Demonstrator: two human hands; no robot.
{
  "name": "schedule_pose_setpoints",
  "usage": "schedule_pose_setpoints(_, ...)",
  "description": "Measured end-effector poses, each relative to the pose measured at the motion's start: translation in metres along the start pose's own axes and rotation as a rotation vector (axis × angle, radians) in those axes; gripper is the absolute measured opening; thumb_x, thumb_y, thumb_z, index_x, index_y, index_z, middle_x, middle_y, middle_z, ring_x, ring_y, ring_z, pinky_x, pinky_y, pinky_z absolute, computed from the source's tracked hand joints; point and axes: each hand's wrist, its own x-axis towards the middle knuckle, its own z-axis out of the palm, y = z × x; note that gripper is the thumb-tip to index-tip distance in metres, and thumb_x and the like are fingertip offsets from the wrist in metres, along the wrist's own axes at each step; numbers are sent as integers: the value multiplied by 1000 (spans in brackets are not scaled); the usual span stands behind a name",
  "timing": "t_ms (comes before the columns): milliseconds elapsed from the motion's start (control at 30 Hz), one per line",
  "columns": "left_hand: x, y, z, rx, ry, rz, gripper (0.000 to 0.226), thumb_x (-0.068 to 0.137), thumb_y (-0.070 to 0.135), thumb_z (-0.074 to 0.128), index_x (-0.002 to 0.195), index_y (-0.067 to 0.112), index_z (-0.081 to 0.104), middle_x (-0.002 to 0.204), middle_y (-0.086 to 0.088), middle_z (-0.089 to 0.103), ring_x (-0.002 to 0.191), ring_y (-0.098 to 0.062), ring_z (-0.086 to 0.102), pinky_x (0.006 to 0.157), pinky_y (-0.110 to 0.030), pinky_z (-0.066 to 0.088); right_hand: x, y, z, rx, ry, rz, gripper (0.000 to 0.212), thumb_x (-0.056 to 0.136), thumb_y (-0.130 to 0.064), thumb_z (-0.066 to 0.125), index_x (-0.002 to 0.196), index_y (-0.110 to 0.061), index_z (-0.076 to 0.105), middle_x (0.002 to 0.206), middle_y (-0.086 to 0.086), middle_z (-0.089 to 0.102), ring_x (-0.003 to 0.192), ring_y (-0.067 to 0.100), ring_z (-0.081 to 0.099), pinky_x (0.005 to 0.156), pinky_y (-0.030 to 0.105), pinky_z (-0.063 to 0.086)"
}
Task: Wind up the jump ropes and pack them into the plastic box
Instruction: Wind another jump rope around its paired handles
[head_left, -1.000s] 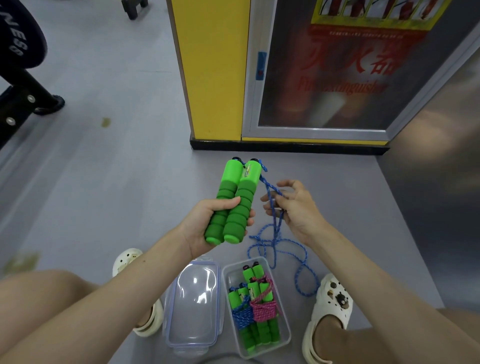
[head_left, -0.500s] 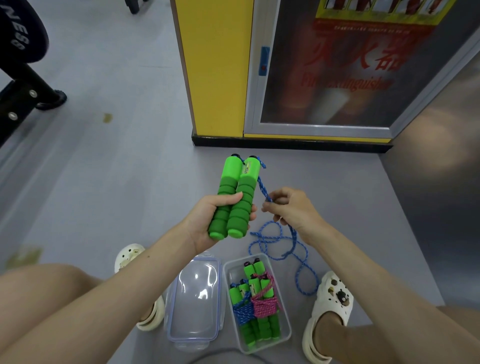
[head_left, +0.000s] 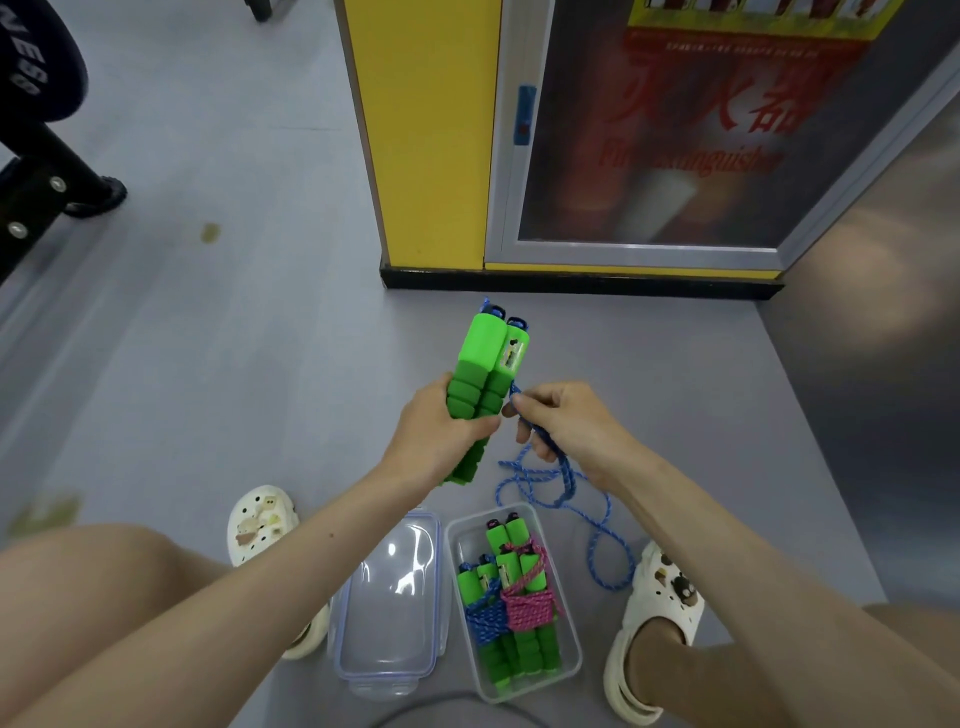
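Nearest, at 6 o'clock between two white clogs (head_left: 262, 522), the plastic box (head_left: 569, 670) lies open with two wound ropes (head_left: 511, 608) inside, its lid (head_left: 387, 613) just beside it at 9 o'clock. Above them the left hand (head_left: 436, 431) wraps round the paired green handles (head_left: 488, 358), tips toward 12 o'clock, while the right hand (head_left: 566, 421) pinches the blue rope (head_left: 563, 475) just beside them, slack trailing to 4 o'clock. Farther off, a yellow pillar (head_left: 431, 130) closes 12 o'clock; grey floor (head_left: 234, 364) lies open toward 10 o'clock
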Motion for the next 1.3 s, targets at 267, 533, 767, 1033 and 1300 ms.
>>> schedule_pose_setpoints(267, -6, -9, 4, 751, 183, 303, 39, 87, 25, 60, 124, 24, 47, 90, 3, 58, 79, -23, 56, 57, -29, 33, 0, 1, 8, -3, -107, 34, 25, 100, -8, 39, 85, -3, 58, 56, 3, 54, 35, 6, 35, 40, 19, 30)
schedule_pose_setpoints(533, -11, -8, 11, 1179, 371, 561, 77, 42, -1, 77, 117, 5, 62, 62, -6, 52, 52, -21, 49, 42, -23, 16, 2, 7, 11, 424, -211, 58, 12, 90, 0, 45, 82, -7, 48, 64, 5, 45, 43, 8, 27, 43, 19, 20)
schedule_pose_setpoints(767, -9, -18, 22, 1132, 347, 637, 76, 52, 17, 79, 124, 8, 58, 77, -6, 54, 66, -21, 52, 45, -26, 23, 9, 14, 18, 513, 55, 146, 30, 86, -42, 62, 77, -16, 51, 55, 1, 39, 37, 7, 23, 33, 17, 19)
schedule_pose_setpoints(1033, 1, 9, 5, -12, -291, -107, 56, 81, 58, 62, 123, 22, 49, 103, -1, 59, 84, -15, 62, 65, -31, 52, 7, 13, 0, 330, 66, 102, 29, 88, -34, 60, 68, -17, 50, 44, -7, 31, 35, 6, 21, 35, 18, 18)
schedule_pose_setpoints(1300, -4, -4, -3, -392, -571, -334, 51, 75, 37, 69, 115, 6, 61, 110, -17, 68, 107, -38, 63, 98, -51, 48, 6, 14, 4, 393, 11, 130, 33, 88, -37, 58, 64, -16, 52, 43, -4, 34, 33, 6, 23, 37, 19, 17)
